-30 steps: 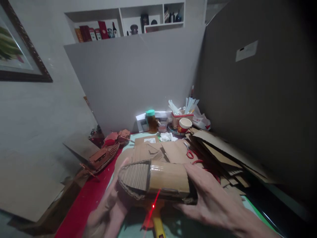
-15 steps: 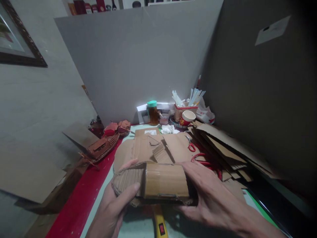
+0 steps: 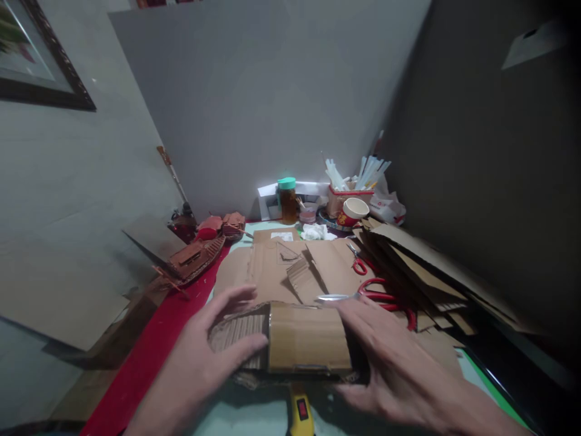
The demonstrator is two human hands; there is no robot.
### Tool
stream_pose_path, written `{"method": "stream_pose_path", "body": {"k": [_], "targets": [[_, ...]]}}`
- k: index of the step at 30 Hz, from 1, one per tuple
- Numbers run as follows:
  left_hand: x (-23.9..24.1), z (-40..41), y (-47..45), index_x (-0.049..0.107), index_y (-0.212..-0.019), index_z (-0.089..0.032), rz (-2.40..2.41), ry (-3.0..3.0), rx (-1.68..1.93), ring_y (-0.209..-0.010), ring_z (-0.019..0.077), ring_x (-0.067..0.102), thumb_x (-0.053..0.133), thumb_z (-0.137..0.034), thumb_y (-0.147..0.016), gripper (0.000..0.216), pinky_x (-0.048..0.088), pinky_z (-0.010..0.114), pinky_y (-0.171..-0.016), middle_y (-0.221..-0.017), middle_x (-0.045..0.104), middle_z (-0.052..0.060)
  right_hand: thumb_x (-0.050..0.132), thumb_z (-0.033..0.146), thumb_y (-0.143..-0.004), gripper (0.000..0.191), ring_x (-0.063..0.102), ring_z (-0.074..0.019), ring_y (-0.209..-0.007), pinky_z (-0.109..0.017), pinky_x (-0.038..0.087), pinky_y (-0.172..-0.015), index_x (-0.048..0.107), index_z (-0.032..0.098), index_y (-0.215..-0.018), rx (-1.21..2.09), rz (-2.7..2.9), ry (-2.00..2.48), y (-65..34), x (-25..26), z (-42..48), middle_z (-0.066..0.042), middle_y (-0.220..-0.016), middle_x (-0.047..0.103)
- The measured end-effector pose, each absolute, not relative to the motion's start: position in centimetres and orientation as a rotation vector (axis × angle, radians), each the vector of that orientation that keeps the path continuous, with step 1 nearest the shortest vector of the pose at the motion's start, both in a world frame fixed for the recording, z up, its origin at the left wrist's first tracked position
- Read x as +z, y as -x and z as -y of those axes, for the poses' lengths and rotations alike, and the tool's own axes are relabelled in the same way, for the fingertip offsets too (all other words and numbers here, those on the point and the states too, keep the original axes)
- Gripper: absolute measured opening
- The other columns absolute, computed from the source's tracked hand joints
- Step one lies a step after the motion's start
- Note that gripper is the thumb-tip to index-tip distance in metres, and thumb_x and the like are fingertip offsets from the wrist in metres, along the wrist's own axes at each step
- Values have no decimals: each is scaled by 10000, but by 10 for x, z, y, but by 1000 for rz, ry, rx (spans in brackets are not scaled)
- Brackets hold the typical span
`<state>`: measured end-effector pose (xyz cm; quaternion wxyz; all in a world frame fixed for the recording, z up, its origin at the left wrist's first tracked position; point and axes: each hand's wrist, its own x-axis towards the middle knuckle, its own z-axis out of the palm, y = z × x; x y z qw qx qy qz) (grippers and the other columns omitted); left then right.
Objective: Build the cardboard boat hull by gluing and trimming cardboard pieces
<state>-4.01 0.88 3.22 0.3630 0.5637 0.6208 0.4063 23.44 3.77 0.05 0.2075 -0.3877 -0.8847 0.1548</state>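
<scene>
Both my hands hold a curved cardboard piece (image 3: 304, 339), smooth brown on its right part and ribbed corrugated (image 3: 238, 336) on its left end. My left hand (image 3: 200, 357) grips the corrugated end, thumb on top and fingers behind. My right hand (image 3: 390, 363) wraps the right end, fingers spread over it. Below the piece the top of a yellow glue gun (image 3: 302, 415) with a red switch shows on the table. Flat cardboard sheets (image 3: 290, 266) lie just beyond the held piece.
Red scissors (image 3: 361, 263) and larger red-handled shears (image 3: 385, 297) lie right of centre. A stack of cardboard (image 3: 426, 266) fills the right. A cardboard boat model (image 3: 195, 257) sits at left on a red cloth (image 3: 149, 345). A green-lidded jar (image 3: 287, 200), a paper cup (image 3: 354, 212) and glue sticks (image 3: 358, 175) stand at the back.
The camera tilted down, so the shelves left view. The cardboard piece was lowered toward the table, and my left thumb moved onto the corrugated end. The red glow seen earlier is gone.
</scene>
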Motion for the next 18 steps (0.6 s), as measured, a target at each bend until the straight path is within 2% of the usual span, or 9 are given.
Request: {"method": "stream_pose_path", "body": {"k": [3,9,13,18], "targets": [[30,-9,37,740,-1082,-352,-1697,-1559,929,-1204,278,643,744,-431,-715,376,476,430,-1075,-1210,750,-12,776,318,-732,690,640,-356,-1160,-497,557,-934,490,156,-1339,346,2485,1036,-236,0,-34,-203,-1298,640],[27,-5,28,805,-903,-392,-1659,-1486,1106,-1041,255,723,735,-419,-711,205,567,336,-932,-1032,801,-42,755,324,-741,713,674,-395,-1153,-580,584,-896,458,168,-1370,252,2573,1021,-234,4,-33,-217,-1287,671],[26,-4,26,815,-865,-416,-1658,-1483,1185,-1005,275,738,743,-408,-692,188,593,346,-877,-994,808,-42,737,370,-757,711,664,-423,-1170,-604,592,-871,450,172,-1377,247,2601,1034,-234,2,-34,-247,-1310,655],[30,-7,24,820,-805,-404,-1730,-1436,1200,-1006,298,745,729,-434,-668,167,598,382,-886,-949,813,-37,757,371,-753,746,670,-407,-1155,-594,596,-866,406,191,-1386,235,2569,1018,-236,0,-33,-236,-1302,652]]}}
